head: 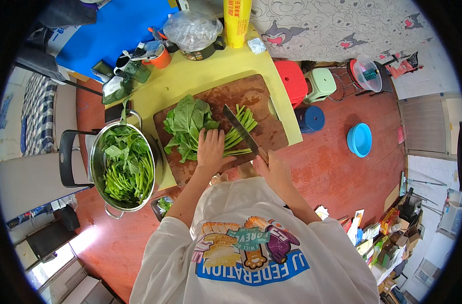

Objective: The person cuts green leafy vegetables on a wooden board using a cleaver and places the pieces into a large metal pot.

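A bunch of leafy green vegetable (pixel 189 121) lies on a wooden cutting board (pixel 261 91), leaves to the left and stems to the right. My left hand (pixel 211 150) presses flat on the bunch where leaves meet stems. In my right hand (pixel 274 169) is the wooden handle of a kitchen knife (pixel 240 127), its dark blade lying across the stems. Left of the board stands a large steel pot (pixel 155 171) with two loop handles, full of greens (pixel 126 163), leaves at the top and stems below.
The yellow table (pixel 151 91) also bears a lidded-looking pot under a plastic bag (pixel 193 30), an orange mug (pixel 160 57), a yellow box (pixel 236 22) and a dark phone-like slab (pixel 117 112). Stools (pixel 291 81) and a blue basin (pixel 359 140) stand at the right. A small bin (pixel 162 205) sits below.
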`<state>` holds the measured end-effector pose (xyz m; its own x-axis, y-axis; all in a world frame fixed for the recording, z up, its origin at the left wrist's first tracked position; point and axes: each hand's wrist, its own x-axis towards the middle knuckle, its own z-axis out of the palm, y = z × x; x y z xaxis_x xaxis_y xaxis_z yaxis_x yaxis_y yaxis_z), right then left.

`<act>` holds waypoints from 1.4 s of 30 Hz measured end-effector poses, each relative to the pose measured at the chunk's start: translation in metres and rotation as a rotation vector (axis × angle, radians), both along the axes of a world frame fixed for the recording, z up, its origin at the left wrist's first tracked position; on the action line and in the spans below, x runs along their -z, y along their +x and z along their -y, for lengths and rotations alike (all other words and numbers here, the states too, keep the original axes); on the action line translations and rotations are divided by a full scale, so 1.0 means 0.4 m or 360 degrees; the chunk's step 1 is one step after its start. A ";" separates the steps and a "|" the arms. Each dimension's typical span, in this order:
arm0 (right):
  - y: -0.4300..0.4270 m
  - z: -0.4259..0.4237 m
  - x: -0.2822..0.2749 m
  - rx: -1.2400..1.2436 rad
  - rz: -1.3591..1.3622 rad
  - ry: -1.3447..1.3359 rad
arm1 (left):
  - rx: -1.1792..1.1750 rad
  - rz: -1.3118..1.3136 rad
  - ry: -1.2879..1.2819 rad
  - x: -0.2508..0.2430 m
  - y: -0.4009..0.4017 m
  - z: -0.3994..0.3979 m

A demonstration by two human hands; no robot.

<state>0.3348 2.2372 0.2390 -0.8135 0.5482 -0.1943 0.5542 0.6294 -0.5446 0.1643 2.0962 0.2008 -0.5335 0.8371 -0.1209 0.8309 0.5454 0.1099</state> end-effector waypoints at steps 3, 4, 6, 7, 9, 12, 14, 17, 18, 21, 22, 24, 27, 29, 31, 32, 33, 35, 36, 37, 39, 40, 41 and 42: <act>0.018 0.026 -0.002 0.0036 0.0023 -0.0074 | 0.0030 -0.0077 0.0111 0.035 0.012 0.015; 0.021 0.032 -0.001 0.0091 -0.0004 -0.0112 | 0.0035 -0.0072 0.0114 0.049 0.014 0.018; 0.024 0.040 -0.003 0.0109 0.0001 -0.0105 | 0.0041 -0.0126 0.0143 0.074 0.014 0.023; 0.025 0.044 -0.004 0.0123 0.0001 -0.0100 | 0.0043 -0.0122 0.0144 0.088 0.012 0.024; 0.031 0.049 0.002 0.0178 -0.0037 -0.0094 | -0.0002 -0.0174 0.0192 0.103 0.009 0.017; 0.042 0.054 0.012 0.0296 -0.0099 -0.0099 | 0.0025 -0.0136 0.0248 0.103 0.008 0.014; 0.042 0.059 0.009 0.0365 -0.0120 -0.0111 | 0.0027 -0.0160 0.0273 0.106 0.009 0.013; 0.036 0.077 0.000 0.0290 0.0094 -0.0080 | 0.0012 -0.0175 0.0296 0.114 0.008 0.014; 0.036 0.087 0.007 0.0242 0.0090 -0.0088 | -0.0005 -0.0165 0.0298 0.116 0.008 0.012; 0.025 0.104 0.008 0.0181 0.0127 -0.0075 | -0.0010 -0.0160 0.0308 0.122 0.011 0.011; 0.020 0.107 0.008 0.0164 0.0166 -0.0052 | -0.0006 -0.0157 0.0306 0.125 0.010 0.010; 0.017 0.108 0.019 0.0139 0.0165 -0.0007 | -0.0009 -0.0145 0.0280 0.127 0.010 0.008; -0.002 0.112 0.019 0.0102 0.0245 0.0087 | -0.0011 -0.0186 0.0264 0.131 0.011 0.008; -0.016 0.117 0.021 0.0093 0.0330 0.0134 | -0.0011 -0.0178 0.0249 0.134 0.012 0.007; -0.027 0.121 0.033 0.0134 0.0375 0.0020 | -0.0014 -0.0172 0.0234 0.137 0.015 0.004; -0.032 0.121 0.042 0.0137 0.0377 0.0019 | -0.0014 -0.0191 0.0228 0.138 0.016 0.003; -0.036 0.121 0.053 0.0122 0.0372 0.0031 | -0.0014 -0.0210 0.0221 0.139 0.016 0.002; -0.039 0.118 0.074 0.0107 0.0369 0.0042 | -0.0023 -0.0192 0.0153 0.139 0.018 0.000; -0.038 0.115 0.084 0.0128 0.0372 0.0023 | -0.0033 -0.0175 0.0086 0.138 0.018 -0.001; -0.037 0.114 0.094 0.0148 0.0375 0.0004 | -0.0034 -0.0174 0.0084 0.137 0.018 -0.002; -0.036 0.111 0.120 0.0147 0.0367 -0.0001 | -0.0031 -0.0204 0.0068 0.137 0.018 -0.004; -0.034 0.110 0.132 0.0150 0.0358 -0.0006 | -0.0033 -0.0208 0.0066 0.136 0.019 -0.006; -0.045 0.112 0.134 0.0147 0.0352 -0.0009 | -0.0043 -0.0214 0.0071 0.139 0.022 -0.005; -0.063 0.114 0.138 0.0180 0.0255 -0.0024 | -0.0053 -0.0221 0.0075 0.141 0.024 -0.005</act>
<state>0.3095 2.1915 0.1839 -0.7046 0.6305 -0.3255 0.7016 0.5503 -0.4527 0.1739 2.0981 0.1443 -0.5697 0.8219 -0.0052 0.8216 0.5696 0.0214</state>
